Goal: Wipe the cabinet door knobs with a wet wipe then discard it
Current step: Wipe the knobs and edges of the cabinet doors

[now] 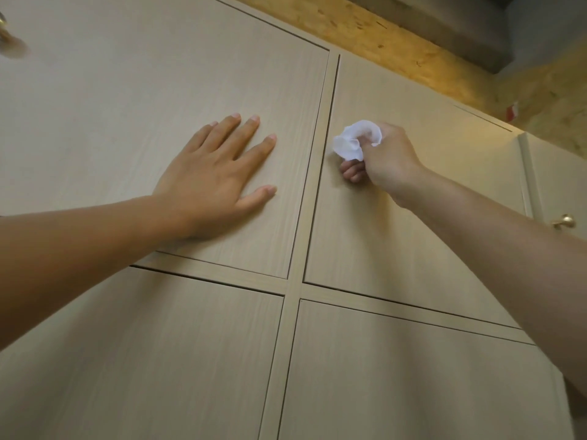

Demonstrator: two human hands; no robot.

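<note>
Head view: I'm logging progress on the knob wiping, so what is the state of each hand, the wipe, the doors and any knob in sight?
left hand: open, flat against the upper left door.
right hand: curled round the wipe, at the upper right door.
wipe: crumpled, white, held in the right hand.
doors: all shut.
knob under the wipe: hidden.
far right knob: bare, untouched.

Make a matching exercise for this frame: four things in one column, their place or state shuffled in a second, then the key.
Things:
1. left hand
2. right hand
3. wet wipe
4. brass knob

States:
A. crumpled, white, held against the right upper door
B. flat on the left upper door, fingers spread
C. bare, at the far right edge
D. curled round the wipe

Pairs: 1-B, 2-D, 3-A, 4-C
</note>
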